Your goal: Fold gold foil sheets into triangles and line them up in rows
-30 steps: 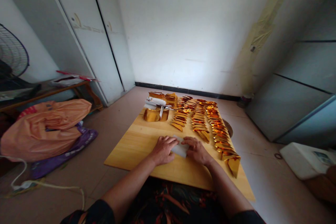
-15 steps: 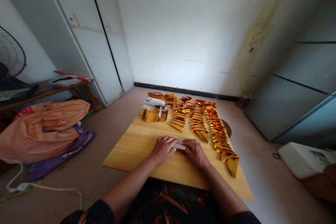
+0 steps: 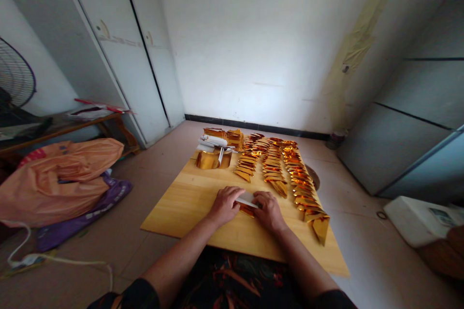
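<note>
My left hand (image 3: 224, 204) and my right hand (image 3: 266, 210) rest close together on the wooden board (image 3: 188, 203). Both pinch a small sheet of paper (image 3: 247, 200), white on top with gold foil showing underneath. It lies partly folded between the fingers. Three rows of folded gold foil pieces (image 3: 275, 169) run away from my hands toward the far edge. A stack of unfolded gold sheets (image 3: 212, 158) with white paper on top sits at the board's far left corner.
An orange plastic bag (image 3: 61, 174) over a purple one lies on the floor at the left. A fan (image 3: 14, 79) and a low wooden bench stand behind it. A white box (image 3: 420, 219) sits at the right. White cabinet doors and a wall close the back.
The sheet between my hands has been folded over, so less white shows and gold foil now appears along its near edge. My hands stayed in place.
</note>
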### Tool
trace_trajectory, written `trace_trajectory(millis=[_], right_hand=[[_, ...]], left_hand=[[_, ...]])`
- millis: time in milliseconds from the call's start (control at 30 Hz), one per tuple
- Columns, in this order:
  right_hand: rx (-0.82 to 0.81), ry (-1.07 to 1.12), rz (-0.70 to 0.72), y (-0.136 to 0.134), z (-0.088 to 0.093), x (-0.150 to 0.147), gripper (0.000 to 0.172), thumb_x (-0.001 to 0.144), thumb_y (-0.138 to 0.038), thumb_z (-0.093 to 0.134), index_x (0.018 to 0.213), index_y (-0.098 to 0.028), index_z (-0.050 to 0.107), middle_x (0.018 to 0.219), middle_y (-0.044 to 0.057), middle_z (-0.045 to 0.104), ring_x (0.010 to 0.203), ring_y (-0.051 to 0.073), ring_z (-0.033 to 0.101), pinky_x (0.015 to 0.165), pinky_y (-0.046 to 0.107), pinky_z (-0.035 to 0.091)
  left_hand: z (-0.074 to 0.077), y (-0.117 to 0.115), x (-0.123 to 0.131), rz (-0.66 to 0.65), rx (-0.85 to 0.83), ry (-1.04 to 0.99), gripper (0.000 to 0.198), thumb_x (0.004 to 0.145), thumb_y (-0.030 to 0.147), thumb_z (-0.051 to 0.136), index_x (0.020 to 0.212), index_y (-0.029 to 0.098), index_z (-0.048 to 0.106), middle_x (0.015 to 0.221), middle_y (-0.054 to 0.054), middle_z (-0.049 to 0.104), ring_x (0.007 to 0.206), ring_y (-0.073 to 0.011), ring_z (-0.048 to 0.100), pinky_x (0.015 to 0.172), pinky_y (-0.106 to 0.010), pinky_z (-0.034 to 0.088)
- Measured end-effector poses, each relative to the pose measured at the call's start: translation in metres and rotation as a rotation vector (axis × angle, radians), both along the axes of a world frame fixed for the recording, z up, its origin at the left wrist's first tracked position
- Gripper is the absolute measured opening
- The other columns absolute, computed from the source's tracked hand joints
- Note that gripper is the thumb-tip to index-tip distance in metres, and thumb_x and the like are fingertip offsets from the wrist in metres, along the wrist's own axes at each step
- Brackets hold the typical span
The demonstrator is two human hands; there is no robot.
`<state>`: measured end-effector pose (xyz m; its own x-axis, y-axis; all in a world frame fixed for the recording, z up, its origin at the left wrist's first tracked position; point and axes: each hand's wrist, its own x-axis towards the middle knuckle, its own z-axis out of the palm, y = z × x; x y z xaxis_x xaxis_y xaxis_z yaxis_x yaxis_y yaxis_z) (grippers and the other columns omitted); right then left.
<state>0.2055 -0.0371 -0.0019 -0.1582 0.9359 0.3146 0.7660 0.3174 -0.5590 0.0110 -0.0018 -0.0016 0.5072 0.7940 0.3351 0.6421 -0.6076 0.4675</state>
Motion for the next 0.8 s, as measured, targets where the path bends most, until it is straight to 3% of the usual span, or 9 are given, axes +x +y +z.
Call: trace_trajectory(millis=[67,267,500,633,800], right_hand=[[-0.001,-0.017,-0.001,-0.001,0.000,-0.001,0.002,0.074,-0.023,0.068,0.075,-0.022,0.069,0.102,0.004,0.067,0.093,0.019,0.056,0.084,0.030,0.041],[-0.037,-0.093,0.012,-0.009,0.010,-0.003,0.017,0.073,-0.038,0.071,0.081,-0.023,0.068,0.114,0.006,0.063,0.101,0.022,0.054,0.088,0.035,0.038],[-0.056,-0.113,0.003,-0.018,0.011,-0.010,0.004,0.073,-0.018,0.064,0.075,-0.021,0.063,0.119,0.006,0.060,0.105,0.023,0.051,0.090,0.037,0.035],[0.004,-0.183,-0.042,-0.021,0.008,-0.015,0.019,0.072,-0.005,0.053,0.078,-0.021,0.062,0.122,0.007,0.059,0.109,0.023,0.049,0.092,0.038,0.033],[0.078,-0.303,0.002,-0.026,0.009,-0.015,0.021,0.082,-0.006,0.047,0.085,-0.021,0.063,0.127,0.007,0.057,0.116,0.024,0.044,0.102,0.046,0.022]], left_hand=[[-0.003,0.002,-0.001,0.005,-0.006,-0.030,0.051,0.069,0.004,0.054,0.116,0.023,0.060,0.117,-0.004,0.062,0.111,-0.0211,0.053,0.097,-0.039,0.042],[-0.008,0.006,-0.004,0.000,-0.001,-0.033,0.044,0.067,0.003,0.055,0.106,0.023,0.064,0.104,-0.004,0.063,0.102,-0.0211,0.053,0.090,-0.037,0.045],[0.000,0.007,-0.009,-0.070,0.019,0.029,0.027,0.068,0.006,0.057,0.088,0.020,0.069,0.091,-0.005,0.060,0.092,-0.0203,0.053,0.080,-0.032,0.044],[0.003,0.006,-0.014,-0.127,0.035,0.056,0.026,0.069,0.005,0.054,0.084,0.021,0.069,0.091,-0.004,0.060,0.090,-0.0188,0.054,0.080,-0.031,0.044],[0.005,0.003,-0.020,-0.196,0.097,0.126,0.028,0.073,0.005,0.051,0.085,0.022,0.069,0.089,-0.004,0.063,0.089,-0.0182,0.056,0.082,-0.032,0.044]])
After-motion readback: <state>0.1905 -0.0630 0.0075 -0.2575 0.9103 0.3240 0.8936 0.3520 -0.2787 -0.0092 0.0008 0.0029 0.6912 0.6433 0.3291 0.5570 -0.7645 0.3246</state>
